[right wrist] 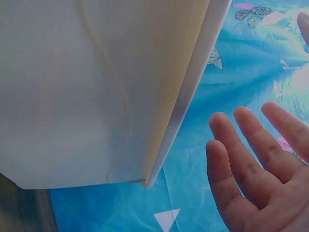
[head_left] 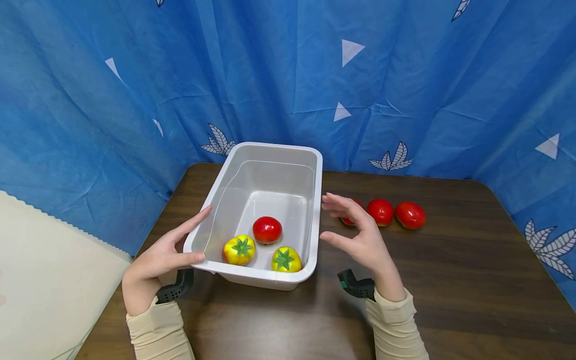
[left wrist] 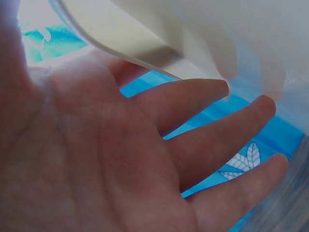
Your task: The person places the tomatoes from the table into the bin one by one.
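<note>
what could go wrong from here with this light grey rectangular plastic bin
The right hand stands apart from the bin, so lifting with the left hand alone might tip it. One glossy red round fruit and two yellow round fruits with green star-shaped tops look loose inside and could roll. Three glossy red fruits beside the right hand might get knocked.

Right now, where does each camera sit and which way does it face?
Head: on the head, facing forward and down at the white bin; left hand, right hand and sleeves show.
Left wrist: on that wrist, facing the bin; the palm and fingers show.
Right wrist: on that wrist, facing the bin's outer wall; part of the right hand shows.
Both wrist views share the bin and blue curtain.
</note>
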A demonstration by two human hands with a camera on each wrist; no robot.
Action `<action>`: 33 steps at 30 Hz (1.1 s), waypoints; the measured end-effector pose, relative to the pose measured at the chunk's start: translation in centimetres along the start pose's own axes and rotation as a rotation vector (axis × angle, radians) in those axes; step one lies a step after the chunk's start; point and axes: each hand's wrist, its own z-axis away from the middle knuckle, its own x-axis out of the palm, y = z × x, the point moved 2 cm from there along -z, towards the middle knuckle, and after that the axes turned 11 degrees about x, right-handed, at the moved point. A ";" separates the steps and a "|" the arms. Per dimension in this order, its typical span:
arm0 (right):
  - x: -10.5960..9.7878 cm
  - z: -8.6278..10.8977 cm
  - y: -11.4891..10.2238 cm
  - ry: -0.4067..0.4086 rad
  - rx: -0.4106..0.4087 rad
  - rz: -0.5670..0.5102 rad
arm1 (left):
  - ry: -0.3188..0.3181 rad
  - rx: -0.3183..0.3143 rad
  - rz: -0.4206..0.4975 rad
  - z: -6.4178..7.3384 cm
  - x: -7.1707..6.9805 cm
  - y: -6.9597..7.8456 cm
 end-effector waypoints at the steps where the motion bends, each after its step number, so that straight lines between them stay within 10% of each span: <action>1: -0.1 0.0 0.1 0.000 0.001 0.000 | 0.000 0.000 0.001 0.0 0.0 0.0; 33: -5.1 -0.2 4.7 0.263 0.219 -0.028 | 0.000 0.008 -0.005 0.0 0.0 0.0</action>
